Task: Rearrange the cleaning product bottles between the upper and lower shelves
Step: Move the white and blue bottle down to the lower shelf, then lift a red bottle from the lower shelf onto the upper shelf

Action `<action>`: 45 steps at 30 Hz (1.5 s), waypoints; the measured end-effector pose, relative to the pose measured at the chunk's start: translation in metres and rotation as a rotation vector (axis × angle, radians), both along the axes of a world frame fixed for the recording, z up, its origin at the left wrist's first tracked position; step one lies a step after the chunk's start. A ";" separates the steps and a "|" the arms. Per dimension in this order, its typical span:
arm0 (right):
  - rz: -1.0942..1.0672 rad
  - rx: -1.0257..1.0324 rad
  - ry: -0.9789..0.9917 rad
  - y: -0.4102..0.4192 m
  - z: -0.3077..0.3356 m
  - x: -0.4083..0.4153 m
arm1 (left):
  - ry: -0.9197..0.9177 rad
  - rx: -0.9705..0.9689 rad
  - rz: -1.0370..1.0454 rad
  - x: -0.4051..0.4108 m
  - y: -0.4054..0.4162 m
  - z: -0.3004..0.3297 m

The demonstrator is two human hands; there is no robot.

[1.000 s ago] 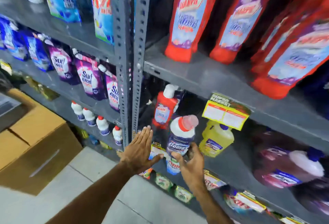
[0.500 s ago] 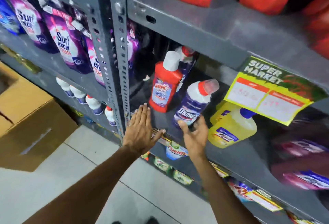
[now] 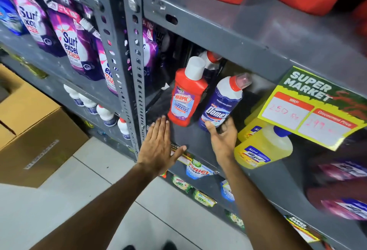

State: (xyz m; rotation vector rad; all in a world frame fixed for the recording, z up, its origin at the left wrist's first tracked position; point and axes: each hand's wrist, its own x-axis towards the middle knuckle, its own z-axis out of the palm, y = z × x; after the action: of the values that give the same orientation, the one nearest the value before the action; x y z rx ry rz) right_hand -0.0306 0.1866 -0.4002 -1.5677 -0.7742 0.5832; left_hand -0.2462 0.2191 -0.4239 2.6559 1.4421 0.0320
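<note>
Your right hand point(image 3: 223, 138) cups the base of the blue Domex bottle point(image 3: 220, 103), thumb and fingers loosely curled around its lower end; the bottle leans to the right on the lower shelf point(image 3: 190, 136). Your left hand point(image 3: 158, 146) lies flat and open, fingers spread, gripping nothing. Just beyond its fingertips stands the red Harpic bottle point(image 3: 187, 95), immediately left of the Domex. Right of your right hand rests a yellow bottle point(image 3: 262, 148), beneath a price tag point(image 3: 311, 106).
</note>
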 end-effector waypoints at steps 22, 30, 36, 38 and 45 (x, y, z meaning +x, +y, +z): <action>0.084 -0.027 -0.130 0.039 0.044 -0.076 | -0.044 -0.026 0.003 -0.002 -0.002 0.004; 0.165 -0.054 -0.112 0.013 0.048 -0.075 | 0.026 -0.087 0.003 -0.009 -0.007 0.018; 0.155 -0.085 -0.102 -0.050 0.081 -0.090 | -0.083 -0.021 -0.060 -0.041 -0.036 0.069; 0.145 -0.079 -0.107 -0.071 0.096 -0.094 | -0.132 0.041 -0.098 -0.054 -0.046 0.096; 0.109 0.050 -0.176 -0.119 0.179 -0.109 | -0.276 0.194 -0.225 -0.084 -0.062 0.191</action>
State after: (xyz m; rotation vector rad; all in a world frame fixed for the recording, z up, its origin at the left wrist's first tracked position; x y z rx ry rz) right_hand -0.1401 0.0678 -0.2209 -1.5520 -1.0047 0.5044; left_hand -0.3305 0.1567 -0.2326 2.8077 1.1013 0.5207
